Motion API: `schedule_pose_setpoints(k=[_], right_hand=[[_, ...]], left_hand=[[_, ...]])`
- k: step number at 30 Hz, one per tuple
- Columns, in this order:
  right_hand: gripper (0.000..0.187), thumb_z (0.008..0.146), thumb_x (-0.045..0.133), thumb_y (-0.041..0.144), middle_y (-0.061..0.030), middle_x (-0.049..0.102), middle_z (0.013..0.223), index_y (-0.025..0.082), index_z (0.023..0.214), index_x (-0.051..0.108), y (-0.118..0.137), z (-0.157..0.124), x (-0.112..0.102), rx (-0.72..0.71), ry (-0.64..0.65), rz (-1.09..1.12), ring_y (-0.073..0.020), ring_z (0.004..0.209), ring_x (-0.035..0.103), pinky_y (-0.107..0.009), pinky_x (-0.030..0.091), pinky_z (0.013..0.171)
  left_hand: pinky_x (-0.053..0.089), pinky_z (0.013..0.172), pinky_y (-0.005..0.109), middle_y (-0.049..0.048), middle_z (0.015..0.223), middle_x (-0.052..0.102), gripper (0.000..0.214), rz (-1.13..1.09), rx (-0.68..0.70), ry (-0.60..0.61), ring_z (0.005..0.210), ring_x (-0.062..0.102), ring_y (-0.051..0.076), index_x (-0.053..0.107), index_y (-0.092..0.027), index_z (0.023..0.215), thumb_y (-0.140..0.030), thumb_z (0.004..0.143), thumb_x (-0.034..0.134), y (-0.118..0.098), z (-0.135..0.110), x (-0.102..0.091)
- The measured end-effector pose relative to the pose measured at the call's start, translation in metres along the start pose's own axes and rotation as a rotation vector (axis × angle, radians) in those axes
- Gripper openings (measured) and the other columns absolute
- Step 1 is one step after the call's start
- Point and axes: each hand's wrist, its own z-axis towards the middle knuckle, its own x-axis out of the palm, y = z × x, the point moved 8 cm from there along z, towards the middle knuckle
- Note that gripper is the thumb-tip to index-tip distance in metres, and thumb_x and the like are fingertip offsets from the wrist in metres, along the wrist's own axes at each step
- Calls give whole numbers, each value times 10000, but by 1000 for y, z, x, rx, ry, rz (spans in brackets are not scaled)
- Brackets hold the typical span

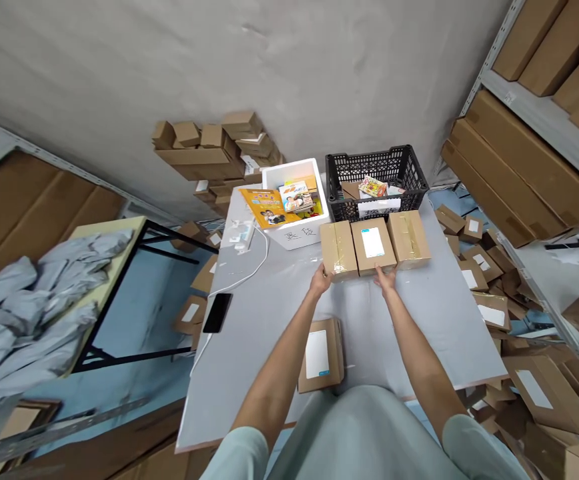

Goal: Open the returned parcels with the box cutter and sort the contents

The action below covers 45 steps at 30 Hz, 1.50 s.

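Three taped cardboard boxes stand side by side on the grey table (279,293). At the near left corner of the left box (338,247), my left hand (321,280) is closed against the cardboard. My right hand (385,279) grips the near right part of the middle box (369,237), which carries a white label; the undersides of its fingers are hidden. The right box (409,239) has clear tape across its top. Between my forearms, close to my body, lies another labelled cardboard box (325,355).
Behind the boxes stand a black plastic crate (333,188) with packets and a white foam box (294,235) holding booklets. A phone (218,313) and white cable (249,275) lie at left. Cardboard boxes fill the right-hand floor; grey bags (34,293) cover a side table.
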Motion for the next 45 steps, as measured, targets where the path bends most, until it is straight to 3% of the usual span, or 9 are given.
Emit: schedule_pose_setpoints(k=[6,10,13,16,20,26,30,36,45], right_hand=[[657,733,919,663,-60,808,881,179,1152,771,-33,-79,-16,194,160,-90,-172,668,751,-281,649,629],[539,665,972,615,-70,840,927,201,974,816,-81,-179,-46,292,330,-149,-210,762,797,-325,664,691],[542,656,984,617,-69,847,930,198,961,826,-115,-242,-69,382,408,-206,-227,794,807,-363,676,719],[555,673,990,610,-58,857,987,206,1017,827,-137,-277,-75,457,448,-252,-230,849,816,-392,690,786],[575,706,997,572,-45,870,1063,243,1148,832,-142,-293,-52,484,551,-293,-234,923,825,-421,695,899],[683,743,965,521,-54,838,1302,242,1348,811,-93,-306,-9,188,714,-330,-265,1112,789,-517,620,1131],[719,765,966,487,-73,797,1244,241,1417,786,-59,-320,-12,76,646,-477,-277,1095,761,-506,628,1093],[574,1020,713,543,-74,712,1103,214,1489,752,-7,-338,4,-249,577,-649,-258,1061,726,-422,638,1010],[670,1003,625,741,-97,758,1027,206,1351,832,-21,-300,-1,-250,405,-727,-266,959,702,-446,620,985]], left_hand=[[405,1303,548,261,1516,692,660,-10,29,-84,1554,558,415,632,-135,1479,-540,965,718,35,-73,-16],[370,1352,548,251,1667,574,711,-66,-30,-189,1623,487,396,588,-142,1546,-587,999,676,127,-171,-36],[557,1200,525,269,1665,569,730,-161,-239,-77,1463,661,390,548,-147,1575,-543,988,724,205,-242,-30],[623,1115,481,273,1645,592,704,-255,-330,31,1312,761,349,559,-126,1562,-468,977,750,242,-289,-18],[627,1124,477,163,1562,700,677,-335,-262,97,1209,801,293,604,-193,1551,-436,945,784,240,-308,-3],[638,1066,440,136,1377,792,685,-219,-147,68,1057,814,289,658,-195,1551,-344,900,811,223,-305,-20],[654,1013,406,117,1346,778,646,-241,-80,64,983,807,243,685,-180,1524,-324,903,786,216,-297,-49],[644,1092,427,124,1421,748,592,-349,59,-20,1268,751,279,694,-190,1494,-378,942,789,190,-288,-88],[688,946,402,126,1353,793,371,-471,84,55,1006,815,244,795,-195,1247,-376,922,799,177,-270,-81]])
